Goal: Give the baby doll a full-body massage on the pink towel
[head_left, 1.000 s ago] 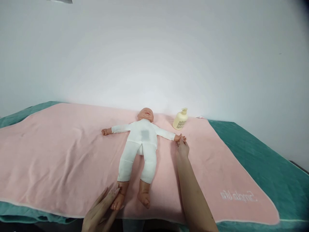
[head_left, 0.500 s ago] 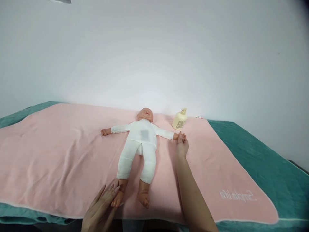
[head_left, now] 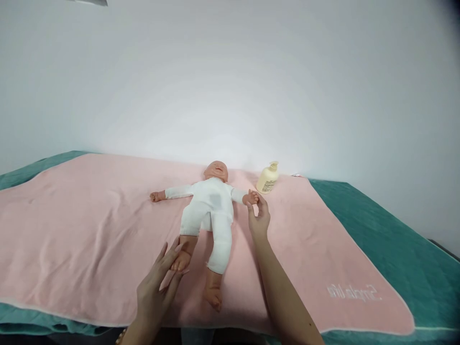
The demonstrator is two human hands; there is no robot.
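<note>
A baby doll (head_left: pixel 221 208) with a white cloth body lies on its back, head toward the wall. My left hand (head_left: pixel 155 287) is closed round the doll's foot (head_left: pixel 182 259) on the left, fingers above and thumb below. That leg is bent and pushed up toward the body. With fingertips and thumb, my right hand (head_left: pixel 260 223) grips the doll's hand (head_left: pixel 250 197) on the right, whose arm is drawn in. The doll's other leg (head_left: pixel 220 244) lies straight, and its other arm (head_left: pixel 178 191) is stretched out to the left, both untouched.
Beneath the doll is a pink blanket (head_left: pixel 89 215) with white lettering near its right corner. A green quilted cover (head_left: pixel 373 215) shows round its edges. A cream pump bottle (head_left: pixel 268 179) stands just beyond my right hand. Behind everything rises a white wall (head_left: pixel 230 86).
My left hand has pushed the doll's foot up toward its body, bending the leg. My right hand has moved left with the doll's hand, folding that arm inward.
</note>
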